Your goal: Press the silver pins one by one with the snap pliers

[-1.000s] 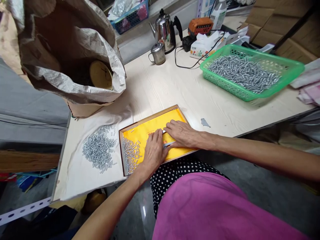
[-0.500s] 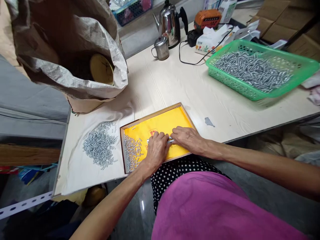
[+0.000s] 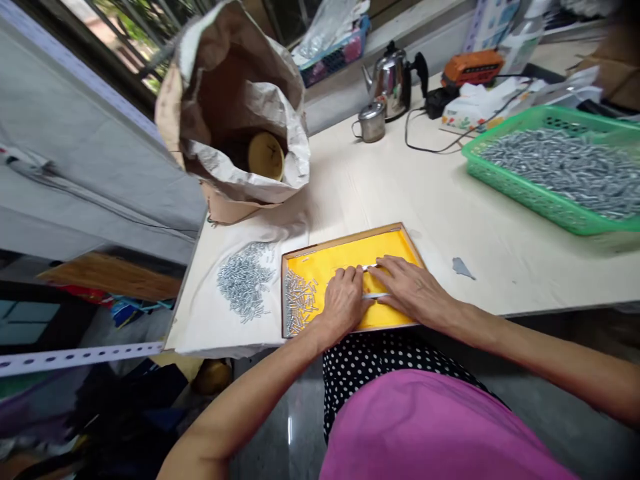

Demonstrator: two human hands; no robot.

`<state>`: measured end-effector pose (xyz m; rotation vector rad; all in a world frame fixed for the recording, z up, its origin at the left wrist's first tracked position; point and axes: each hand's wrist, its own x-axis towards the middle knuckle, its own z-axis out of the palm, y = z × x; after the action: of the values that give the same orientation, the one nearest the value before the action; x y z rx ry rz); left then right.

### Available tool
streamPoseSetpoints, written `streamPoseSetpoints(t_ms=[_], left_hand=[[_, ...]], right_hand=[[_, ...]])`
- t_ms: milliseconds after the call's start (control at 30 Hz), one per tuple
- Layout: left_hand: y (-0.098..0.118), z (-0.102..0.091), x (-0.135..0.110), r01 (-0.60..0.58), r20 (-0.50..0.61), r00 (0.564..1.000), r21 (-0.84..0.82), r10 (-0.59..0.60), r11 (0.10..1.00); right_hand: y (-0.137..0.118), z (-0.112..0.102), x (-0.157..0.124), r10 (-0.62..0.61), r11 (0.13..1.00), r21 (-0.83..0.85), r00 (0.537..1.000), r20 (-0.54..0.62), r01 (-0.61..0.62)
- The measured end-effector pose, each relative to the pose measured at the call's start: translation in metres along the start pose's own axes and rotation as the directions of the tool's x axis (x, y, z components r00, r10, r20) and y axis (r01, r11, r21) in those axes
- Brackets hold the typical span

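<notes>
My left hand [image 3: 344, 298] and my right hand [image 3: 413, 288] face each other over a shallow tray [image 3: 350, 238] with a yellow bottom. Two thin silvery rows, which look like small metal pins [image 3: 376, 295] lined up, span the gap between my fingertips. The left fingers are curled and pressed together at one end. At the other end, my right thumb and fingers press from above and below, with the upper fingers reaching the far row. Loose metal pins [image 3: 299, 301] lie scattered along the tray's left side. The undersides of both hands are hidden.
Left of the tray, a pile of metal pins [image 3: 245, 280] rests on a white cloth [image 3: 200, 330]. Behind stands an open paper sack [image 3: 235, 200] with a yellow scoop-like container [image 3: 266, 157] inside. A green basket [image 3: 545, 207] full of metal pieces, a cup [image 3: 373, 123] and a kettle [image 3: 393, 80] stand farther back.
The view has swung left, so everything sits farther right. My hands have moved apart slightly, and the right fingers have spread, with two silvery rows now showing between the hands.
</notes>
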<state>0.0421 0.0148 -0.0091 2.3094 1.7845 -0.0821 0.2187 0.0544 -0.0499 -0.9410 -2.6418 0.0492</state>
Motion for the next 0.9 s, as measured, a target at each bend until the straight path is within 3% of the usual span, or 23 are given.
streamPoseSetpoints(t_ms=[67,133,233,367,467,567,700,900], left_hand=[[-0.009,0.000,-0.007,-0.002,-0.101,0.995,-0.039,-0.002,0.999],[-0.026,-0.002,-0.019,0.008,-0.234,0.972,-0.089,-0.029,0.996],[-0.071,-0.008,-0.046,0.160,-0.406,0.889,-0.162,-0.214,0.974],[-0.148,-0.013,-0.079,0.482,-0.459,0.745,-0.132,-0.484,0.866],[-0.189,-0.012,-0.085,0.581,-0.440,0.703,-0.097,-0.558,0.808],[-0.207,-0.014,-0.070,0.593,-0.420,0.720,-0.039,-0.552,0.804],[-0.212,-0.018,-0.036,0.565,-0.341,0.791,0.092,-0.507,0.820],[-0.222,-0.014,-0.009,0.490,-0.204,0.867,0.184,-0.455,0.852]], right_hand=[[-0.002,0.003,-0.004,-0.033,0.999,0.002,0.996,-0.084,0.034],[-0.006,0.009,-0.007,-0.047,0.998,0.039,0.996,-0.080,0.050],[-0.010,0.019,-0.012,-0.030,0.995,0.098,0.999,-0.036,0.033],[-0.012,0.027,-0.016,-0.006,0.986,0.166,0.998,-0.061,0.016],[-0.013,0.027,-0.018,0.015,0.984,0.178,0.993,-0.117,0.006],[-0.014,0.025,-0.019,0.032,0.985,0.174,0.987,-0.160,-0.004],[-0.016,0.023,-0.019,0.033,0.988,0.153,0.983,-0.180,-0.005],[-0.019,0.013,-0.015,0.052,0.988,0.149,0.995,-0.081,-0.039]])
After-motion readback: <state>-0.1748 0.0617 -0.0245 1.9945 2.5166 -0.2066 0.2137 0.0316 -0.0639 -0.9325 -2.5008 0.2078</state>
